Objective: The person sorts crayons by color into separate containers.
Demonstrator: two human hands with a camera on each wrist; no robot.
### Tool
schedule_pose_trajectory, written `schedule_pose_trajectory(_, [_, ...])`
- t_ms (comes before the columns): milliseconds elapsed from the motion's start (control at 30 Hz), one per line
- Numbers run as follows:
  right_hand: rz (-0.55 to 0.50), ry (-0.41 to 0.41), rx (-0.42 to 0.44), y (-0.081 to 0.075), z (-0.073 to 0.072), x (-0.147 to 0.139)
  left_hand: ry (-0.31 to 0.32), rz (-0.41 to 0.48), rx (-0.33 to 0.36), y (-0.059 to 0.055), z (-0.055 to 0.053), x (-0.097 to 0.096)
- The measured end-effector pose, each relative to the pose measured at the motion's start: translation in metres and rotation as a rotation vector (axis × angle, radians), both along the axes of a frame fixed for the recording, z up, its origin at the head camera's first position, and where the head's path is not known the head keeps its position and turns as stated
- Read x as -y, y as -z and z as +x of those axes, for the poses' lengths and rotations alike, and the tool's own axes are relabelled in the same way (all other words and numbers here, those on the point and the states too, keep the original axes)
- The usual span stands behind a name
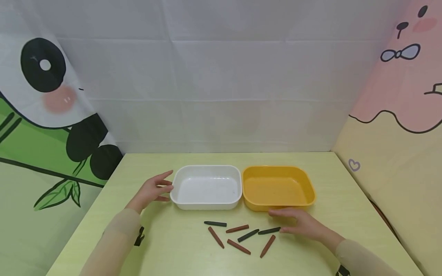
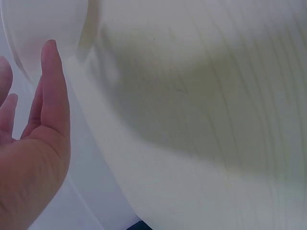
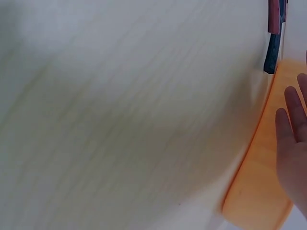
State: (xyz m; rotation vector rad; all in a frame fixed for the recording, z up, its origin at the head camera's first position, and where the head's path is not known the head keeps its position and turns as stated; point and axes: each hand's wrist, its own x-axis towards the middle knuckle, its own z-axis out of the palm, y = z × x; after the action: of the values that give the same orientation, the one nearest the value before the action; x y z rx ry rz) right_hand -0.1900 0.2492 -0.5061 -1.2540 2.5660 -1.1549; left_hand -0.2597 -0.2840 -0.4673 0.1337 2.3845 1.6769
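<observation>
At the left end of a white tray (image 1: 206, 205) is my left hand (image 1: 152, 191), its fingers spread and their tips right at the rim. The left wrist view shows the fingers (image 2: 53, 105) straight beside that tray's wall. My right hand (image 1: 304, 225) reaches to the front wall of a yellow tray (image 1: 279, 205) with fingers extended, holding nothing. Its thumb lies close to the end of a dark crayon (image 1: 269, 230). Two more dark crayons and several brown crayons, such as this one (image 1: 239, 247), are scattered in front of the trays.
Both trays stand side by side on a pale wood-grain table (image 1: 172, 245), with no crayons inside. A white cloth backdrop (image 1: 224, 96) hangs behind. Printed cartoon sheets flank the table on the left and the right.
</observation>
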Motion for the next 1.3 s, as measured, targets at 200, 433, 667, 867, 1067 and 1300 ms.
schedule_pose_trajectory(200, [0.056,-0.021,-0.002,0.001,-0.001,0.004,-0.003,-0.026,0.008,0.003,-0.002,-0.003])
schedule_pose_trajectory(433, [0.125,-0.015,0.002,0.006,-0.001,0.006,-0.033,-0.055,0.011,0.003,-0.003,-0.006])
schedule_pose_trajectory(667, [0.126,-0.031,-0.053,0.008,-0.003,0.011,-0.048,-0.085,0.003,0.000,-0.004,-0.008])
schedule_pose_trajectory(867, [0.141,-0.011,-0.044,0.008,-0.001,0.015,-0.048,-0.086,-0.001,-0.001,-0.005,-0.009])
schedule_pose_trajectory(1067, [0.126,-0.012,-0.004,0.009,0.000,0.018,-0.046,-0.079,0.008,0.000,-0.005,-0.007])
schedule_pose_trajectory(1300, [0.081,-0.023,0.046,0.013,0.000,0.019,-0.044,-0.065,0.013,-0.001,-0.005,-0.007])
